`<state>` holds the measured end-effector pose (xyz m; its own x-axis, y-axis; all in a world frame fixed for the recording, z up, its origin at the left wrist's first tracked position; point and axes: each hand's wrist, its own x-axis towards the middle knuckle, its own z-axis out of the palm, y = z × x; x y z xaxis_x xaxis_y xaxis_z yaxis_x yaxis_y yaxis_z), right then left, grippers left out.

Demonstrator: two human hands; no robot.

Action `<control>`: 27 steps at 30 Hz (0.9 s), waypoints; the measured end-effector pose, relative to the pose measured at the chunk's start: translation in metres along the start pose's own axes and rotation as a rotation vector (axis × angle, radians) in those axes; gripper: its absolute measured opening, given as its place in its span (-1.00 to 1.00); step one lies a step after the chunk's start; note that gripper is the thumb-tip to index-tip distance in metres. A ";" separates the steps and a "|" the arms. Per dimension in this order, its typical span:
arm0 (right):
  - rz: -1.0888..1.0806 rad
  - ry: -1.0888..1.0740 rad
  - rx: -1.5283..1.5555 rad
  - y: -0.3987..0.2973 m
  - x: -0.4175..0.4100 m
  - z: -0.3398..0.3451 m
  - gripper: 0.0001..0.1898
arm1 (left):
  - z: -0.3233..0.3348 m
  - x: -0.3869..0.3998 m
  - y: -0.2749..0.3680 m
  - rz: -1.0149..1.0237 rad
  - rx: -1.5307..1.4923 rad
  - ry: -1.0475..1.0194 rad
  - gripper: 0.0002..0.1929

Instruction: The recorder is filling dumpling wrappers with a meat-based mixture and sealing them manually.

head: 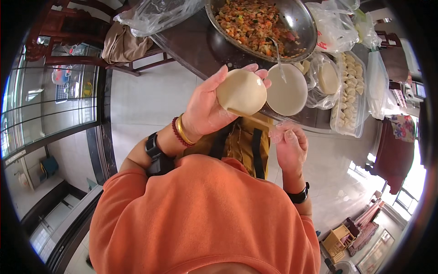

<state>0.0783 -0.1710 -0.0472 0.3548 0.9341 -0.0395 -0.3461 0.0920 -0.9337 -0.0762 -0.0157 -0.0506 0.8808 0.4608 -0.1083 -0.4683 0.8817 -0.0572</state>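
My left hand (208, 109) holds a round dough wrapper (241, 91) flat on its palm and fingers. My right hand (291, 144) pinches one end of a thin wooden stick (255, 120), whose other end touches the wrapper's lower edge. A metal bowl (304, 51) of chopped, mixed filling (253, 25) stands beyond, with a spoon (279, 58) leaning in it, its handle over the rim. Beside the wrapper is a pale round bowl or dish (287, 90); its contents are unclear. Farther right, a stack of wrappers (329, 78) lies in clear plastic, next to a plastic tray (361, 118) with rows of dumplings (349, 89).
These things stand on a dark table (184, 44). A plastic bag (157, 17) lies at its left end, and white bags (333, 27) lie behind the tray. A wooden chair (82, 27) with a brown cloth (123, 44) is at the left.
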 end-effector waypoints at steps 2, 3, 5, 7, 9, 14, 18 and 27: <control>-0.053 0.071 0.005 -0.004 -0.001 -0.007 -0.81 | 0.000 0.000 -0.001 0.002 0.056 0.033 -0.42; -0.105 0.138 0.012 -0.007 0.000 -0.013 -0.82 | 0.000 0.000 0.000 0.004 0.058 0.034 -0.42; -0.199 0.128 -0.051 -0.022 0.003 -0.024 -0.83 | 0.000 -0.003 0.003 0.008 0.063 0.028 -0.41; -0.304 0.122 -0.115 -0.037 0.002 -0.037 -0.84 | -0.001 -0.007 0.010 -0.013 0.052 -0.027 -0.41; -0.421 0.187 -0.795 -0.048 -0.003 -0.047 -0.87 | -0.002 -0.009 0.014 -0.006 0.047 0.003 -0.41; -0.646 -0.215 -1.430 -0.042 0.021 -0.038 -0.73 | -0.001 -0.006 0.020 0.031 0.025 0.007 -0.36; -0.543 -0.450 -1.469 -0.061 0.030 -0.022 -0.65 | 0.001 -0.008 0.030 0.083 0.073 -0.019 -0.32; -0.654 -0.354 -1.472 -0.078 0.068 0.002 -0.55 | 0.002 -0.008 0.038 0.107 0.055 -0.031 -0.32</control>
<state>0.1275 -0.1140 0.0237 -0.1747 0.9175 0.3574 0.9166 0.2841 -0.2814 -0.1011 0.0144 -0.0498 0.8280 0.5550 -0.0797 -0.5562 0.8310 0.0072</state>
